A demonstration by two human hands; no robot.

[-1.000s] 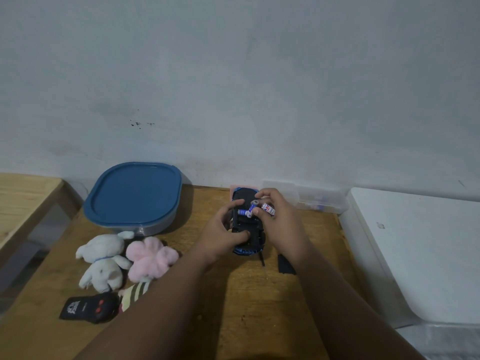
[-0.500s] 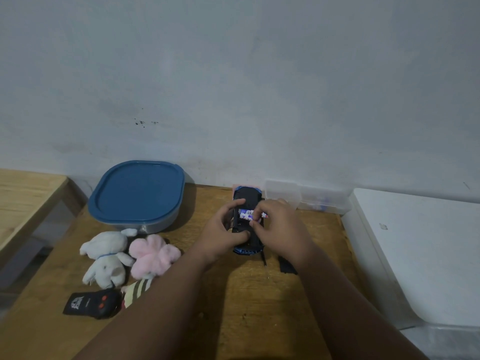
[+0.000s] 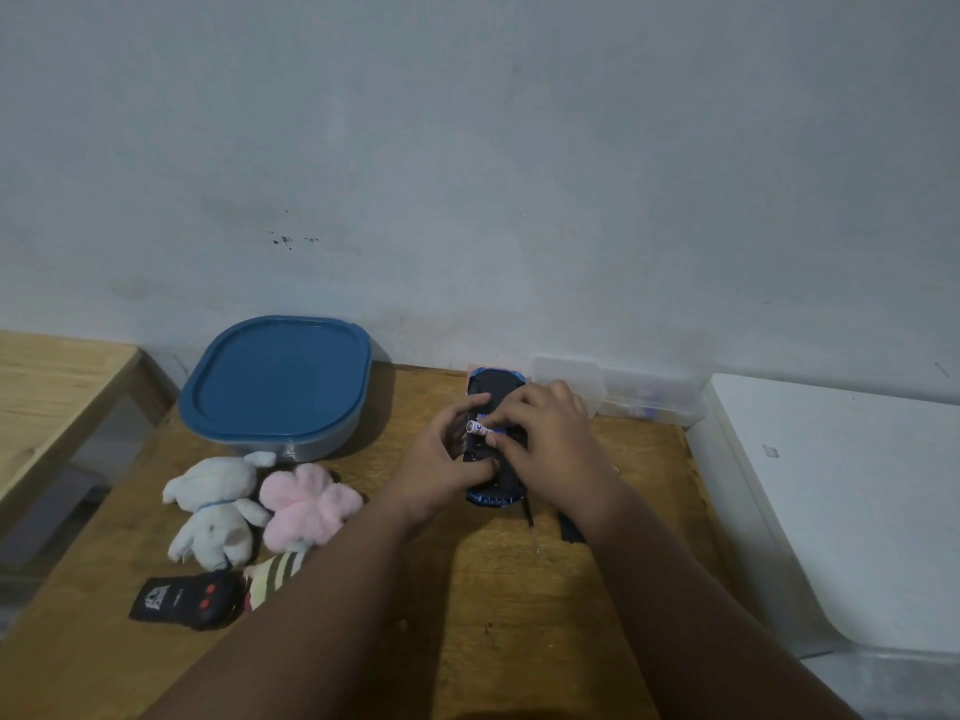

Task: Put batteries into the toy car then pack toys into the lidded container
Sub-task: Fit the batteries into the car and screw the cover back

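A blue and black toy car lies upside down on the wooden table, nose toward the wall. My left hand grips its left side, thumb across the underside. My right hand pinches a white and blue battery over the car's open battery bay. The container with a blue lid stands shut at the back left. In front of it lie a white plush rabbit, a pink plush, a striped toy and a black remote.
A clear plastic box sits against the wall at the back right. A black battery cover lies by my right wrist. A white surface borders the table on the right, another wooden table on the left.
My right hand lowered the battery from above the car down onto the battery bay, and the battery now lies lower and further left. My left hand kept its hold.
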